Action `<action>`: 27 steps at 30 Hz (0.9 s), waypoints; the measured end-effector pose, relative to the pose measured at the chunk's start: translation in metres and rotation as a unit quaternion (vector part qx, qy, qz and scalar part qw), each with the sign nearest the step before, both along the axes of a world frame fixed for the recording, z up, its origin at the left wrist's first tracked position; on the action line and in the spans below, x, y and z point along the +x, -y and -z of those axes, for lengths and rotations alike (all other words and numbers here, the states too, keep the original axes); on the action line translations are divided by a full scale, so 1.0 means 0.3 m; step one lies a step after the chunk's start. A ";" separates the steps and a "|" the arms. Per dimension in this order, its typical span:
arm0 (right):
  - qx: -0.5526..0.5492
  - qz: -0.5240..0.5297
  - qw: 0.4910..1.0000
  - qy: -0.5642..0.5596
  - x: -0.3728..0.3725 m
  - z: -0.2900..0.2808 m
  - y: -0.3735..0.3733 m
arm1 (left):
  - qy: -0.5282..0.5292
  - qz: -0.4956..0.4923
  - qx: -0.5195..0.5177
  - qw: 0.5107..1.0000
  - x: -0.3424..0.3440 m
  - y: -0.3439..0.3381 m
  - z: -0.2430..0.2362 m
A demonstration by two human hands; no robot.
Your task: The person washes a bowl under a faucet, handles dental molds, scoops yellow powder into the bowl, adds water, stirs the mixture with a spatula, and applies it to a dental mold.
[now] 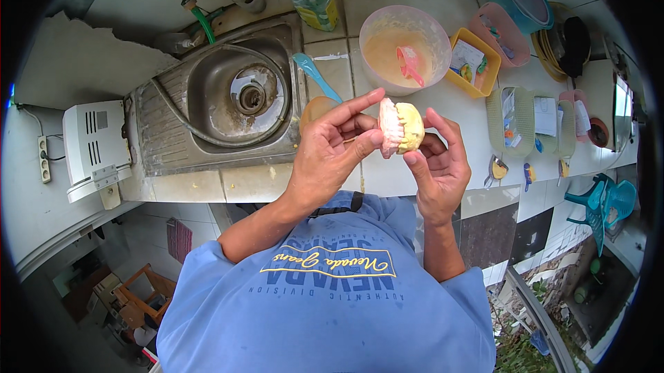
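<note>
Over the front of the counter I hold two dental models, teeth against teeth. My left hand (325,148) grips the pale pink dental model (390,126) with thumb and fingers. My right hand (443,169) pinches the yellow dental model (412,127) between thumb and fingertips. Their tooth rows appear to touch. Just behind them stands a translucent pink bowl (368,34) with a cream-coloured coating or contents and a pink scoop (409,65) inside. A blue spatula (315,74) lies left of the bowl, its lower end near my left hand and a tan round thing partly hidden there.
At left is a steel sink (200,82) with a hose looped in it. A soap pump bottle (316,6) stands behind. To the right are a yellow basket (491,65), a pink basket (515,48), a green basket (512,120) and several small dental pieces along the counter's front edge.
</note>
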State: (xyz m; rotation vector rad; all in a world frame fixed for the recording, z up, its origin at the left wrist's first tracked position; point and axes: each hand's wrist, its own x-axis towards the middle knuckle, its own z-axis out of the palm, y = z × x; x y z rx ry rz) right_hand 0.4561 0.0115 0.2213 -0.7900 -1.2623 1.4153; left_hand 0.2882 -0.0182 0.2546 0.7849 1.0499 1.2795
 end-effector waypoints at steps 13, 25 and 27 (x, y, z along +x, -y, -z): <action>0.030 -0.037 0.999 -0.003 -0.008 0.015 0.000 | -0.071 0.017 -0.017 0.997 -0.024 0.021 -0.022; 0.013 -0.032 0.999 -0.025 -0.012 0.016 0.010 | -0.114 0.006 -0.010 0.993 -0.016 0.035 -0.027; 0.015 -0.037 0.999 -0.021 -0.011 0.017 0.015 | -0.096 -0.003 -0.008 0.995 -0.014 0.039 -0.017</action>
